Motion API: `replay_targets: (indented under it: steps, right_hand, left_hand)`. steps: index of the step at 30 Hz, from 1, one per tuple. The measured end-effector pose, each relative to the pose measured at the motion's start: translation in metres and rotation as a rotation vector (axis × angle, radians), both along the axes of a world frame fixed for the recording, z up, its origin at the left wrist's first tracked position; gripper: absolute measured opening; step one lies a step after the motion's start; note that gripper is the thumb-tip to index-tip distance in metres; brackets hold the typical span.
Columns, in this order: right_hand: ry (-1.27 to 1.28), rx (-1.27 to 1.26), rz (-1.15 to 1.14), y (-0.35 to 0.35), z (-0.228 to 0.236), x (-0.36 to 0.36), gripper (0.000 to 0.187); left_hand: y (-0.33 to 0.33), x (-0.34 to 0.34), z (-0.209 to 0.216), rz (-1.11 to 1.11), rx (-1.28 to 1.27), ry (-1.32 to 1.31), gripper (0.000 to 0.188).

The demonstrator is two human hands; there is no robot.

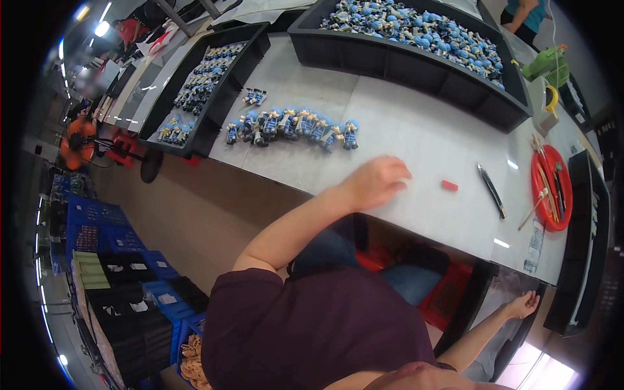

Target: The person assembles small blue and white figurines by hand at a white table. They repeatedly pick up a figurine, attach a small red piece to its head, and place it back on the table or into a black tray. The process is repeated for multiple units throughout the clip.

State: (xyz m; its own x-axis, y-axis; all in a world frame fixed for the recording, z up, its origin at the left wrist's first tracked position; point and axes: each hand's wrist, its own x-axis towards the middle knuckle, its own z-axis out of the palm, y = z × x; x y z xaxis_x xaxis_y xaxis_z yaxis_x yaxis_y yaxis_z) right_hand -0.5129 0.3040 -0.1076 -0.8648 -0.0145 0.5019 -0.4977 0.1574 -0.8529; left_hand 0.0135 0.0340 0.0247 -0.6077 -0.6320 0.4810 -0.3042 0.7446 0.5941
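Above the table's near edge, my left hand (378, 182) has loosely bent fingers with gaps between them, and nothing shows in it. Beyond it a row of small blue-capped figurines (292, 125) lies on the white table (416, 156). A few small blue pieces (254, 97) lie apart behind the row's left end. Right of my left hand are a small red block (449, 186) and a dark, slim craft knife or pen (491, 190). Off the table's right side, my right hand (522, 305) is closed with curled fingers near clear plastic sheeting (510, 285); what it holds is too small to tell.
A large black bin (416, 63) heaped with blue-capped figurines stands at the back. At left, a black tray (224, 107) holds rows of figurines. A red oval dish (564, 218) with sticks and brushes, a green fan (546, 63) and another black tray (580, 260) are at right.
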Motion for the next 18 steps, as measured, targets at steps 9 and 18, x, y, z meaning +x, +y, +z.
replay_targets:
  steps: [9, 18]
  right_hand:
    - [0.035, -0.186, 0.683, -0.142, 0.128, 0.232, 0.024]
    - [-0.275, 0.077, 1.364, -0.195, 0.124, 0.367, 0.034]
  left_hand:
    - [-0.071, 0.064, 0.017, 0.47, -0.036, -0.41, 0.029]
    - [-0.045, 0.005, 0.033, 0.096, 0.541, 0.114, 0.037]
